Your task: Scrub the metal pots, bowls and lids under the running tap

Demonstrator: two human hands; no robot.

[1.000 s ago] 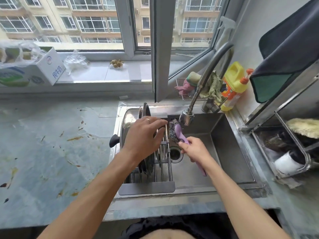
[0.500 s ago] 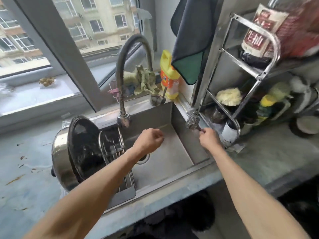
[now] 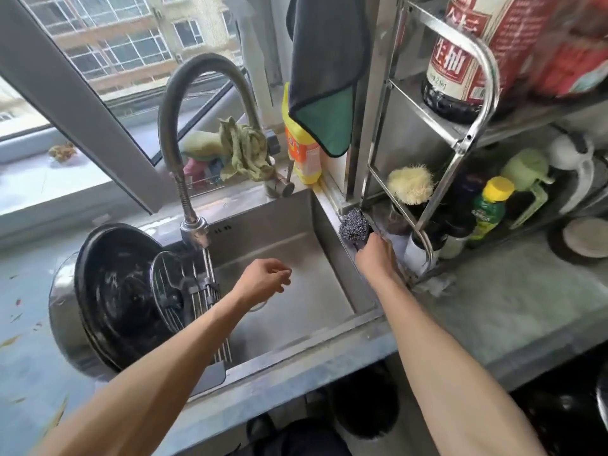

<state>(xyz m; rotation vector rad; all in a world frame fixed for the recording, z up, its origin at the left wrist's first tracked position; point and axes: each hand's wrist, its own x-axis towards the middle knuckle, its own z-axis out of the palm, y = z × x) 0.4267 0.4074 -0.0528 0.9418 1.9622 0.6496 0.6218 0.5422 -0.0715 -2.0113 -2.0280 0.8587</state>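
The right hand point(image 3: 375, 255), which a second ago worked the steel scrubber point(image 3: 355, 224) under the tap point(image 3: 194, 230), now grips its handle at the sink's point(image 3: 289, 218) right edge by the rack point(image 3: 460, 146); the left hand point(image 3: 263, 279) has let go of the pot point(image 3: 79, 311), curled and empty; the pot and lids point(image 3: 166, 284) lean at the left; scrubbing looks finished or paused.

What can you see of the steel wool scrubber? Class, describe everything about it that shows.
The steel wool scrubber is a rounded ball of tangled grey metal wire, dull and slightly shiny. A short dark stub of handle shows below it, running into the right hand, which grips it. The ball points up and away from the person, at the right rim of the sink, by the foot of the metal rack. Whether it rests on the rim is unclear.
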